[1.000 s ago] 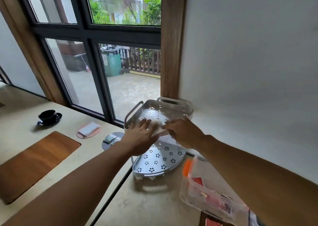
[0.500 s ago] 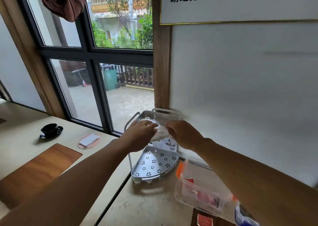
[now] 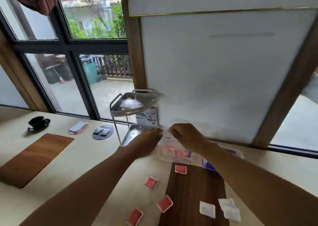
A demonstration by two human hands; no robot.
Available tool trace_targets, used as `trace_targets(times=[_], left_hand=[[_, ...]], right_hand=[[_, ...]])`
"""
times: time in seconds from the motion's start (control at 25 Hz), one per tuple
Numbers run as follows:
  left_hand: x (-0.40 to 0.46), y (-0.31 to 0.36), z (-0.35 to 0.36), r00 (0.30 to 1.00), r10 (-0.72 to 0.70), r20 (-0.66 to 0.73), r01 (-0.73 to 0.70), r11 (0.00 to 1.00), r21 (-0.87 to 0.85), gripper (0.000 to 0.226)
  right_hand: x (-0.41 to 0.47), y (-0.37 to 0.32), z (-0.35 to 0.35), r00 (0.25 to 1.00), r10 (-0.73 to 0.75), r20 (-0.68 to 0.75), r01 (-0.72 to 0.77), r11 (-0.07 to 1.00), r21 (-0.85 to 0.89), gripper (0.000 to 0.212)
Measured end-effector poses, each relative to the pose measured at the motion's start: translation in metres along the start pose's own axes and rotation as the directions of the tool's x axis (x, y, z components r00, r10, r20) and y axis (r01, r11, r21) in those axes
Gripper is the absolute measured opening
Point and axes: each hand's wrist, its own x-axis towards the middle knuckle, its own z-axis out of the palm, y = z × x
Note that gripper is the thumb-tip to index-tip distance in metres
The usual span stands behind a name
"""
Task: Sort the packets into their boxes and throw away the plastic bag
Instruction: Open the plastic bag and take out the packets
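Observation:
Both hands pinch a clear plastic bag [image 3: 166, 136] between them, above a clear box [image 3: 173, 154] that holds red packets. My left hand [image 3: 148, 142] grips the bag's left edge and my right hand [image 3: 186, 138] its right edge. Several red packets [image 3: 151, 182] lie loose on the counter and on a dark wooden mat [image 3: 192, 191]. Some white packets [image 3: 207, 209] lie at the mat's lower right. A second box with a blue lid [image 3: 209, 165] is partly hidden behind my right forearm.
A two-tier white corner rack [image 3: 133, 103] stands against the wall just behind the hands. To the left are a grey coaster with small items [image 3: 102, 132], a pink coaster with a cloth [image 3: 78, 127], a black cup on a saucer [image 3: 38, 121] and another wooden mat [image 3: 32, 157].
The hands have come down and toward me from the rack's upper tier, carrying the bag over the clear box. The view has tilted down, bringing the loose packets into sight.

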Motion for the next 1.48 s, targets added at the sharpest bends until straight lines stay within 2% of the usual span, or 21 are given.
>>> trace_targets(times=[0.16,0.24,0.4,0.52,0.68,0.84,1.0,1.12,1.2,1.32,1.48], left_hand=[[-0.036,0.039,0.063,0.996,0.024,0.081,-0.016,0.996,-0.09,0.028],[-0.055,0.056,0.094,0.993,0.022,0.12,-0.004,0.988,-0.154,0.021],[-0.089,0.075,0.154,0.967,-0.069,0.243,0.118,0.975,-0.19,0.023],[-0.118,0.083,0.195,0.936,-0.077,0.344,0.17,0.954,-0.249,0.018],[-0.164,0.085,0.229,0.915,-0.109,0.388,0.26,0.895,-0.362,0.015],[-0.215,0.086,0.248,0.875,-0.213,0.435,0.39,0.843,-0.372,0.019],[-0.249,0.098,0.264,0.849,-0.369,0.377,0.501,0.789,-0.356,0.019],[-0.263,0.106,0.267,0.766,-0.546,0.34,0.643,0.657,-0.394,0.016],[-0.269,0.109,0.267,0.725,-0.625,0.291,0.682,0.588,-0.436,0.02],[-0.274,0.114,0.268,0.715,-0.623,0.316,0.686,0.541,-0.485,0.026],[-0.275,0.127,0.267,0.753,-0.496,0.432,0.654,0.494,-0.573,0.023]], right_hand=[[-0.089,0.022,0.021,0.998,0.058,0.008,-0.058,0.998,-0.01,0.02],[-0.136,0.034,0.035,0.991,0.132,0.0,-0.132,0.991,-0.006,0.015],[-0.213,0.052,0.056,0.955,0.286,0.073,-0.292,0.952,0.094,0.005],[-0.267,0.057,0.073,0.919,0.373,0.124,-0.387,0.915,0.116,0.006],[-0.322,0.047,0.098,0.872,0.471,0.131,-0.488,0.856,0.17,0.008],[-0.357,0.024,0.124,0.847,0.503,0.173,-0.53,0.824,0.199,0.015],[-0.382,0.006,0.147,0.802,0.552,0.226,-0.594,0.775,0.217,0.024],[-0.388,-0.003,0.156,0.771,0.613,0.172,-0.636,0.729,0.251,0.021],[-0.387,-0.007,0.158,0.741,0.658,0.136,-0.664,0.687,0.296,0.016],[-0.386,-0.013,0.157,0.73,0.678,0.084,-0.658,0.665,0.352,0.011],[-0.386,-0.021,0.156,0.734,0.663,0.146,-0.664,0.656,0.36,0.012]])
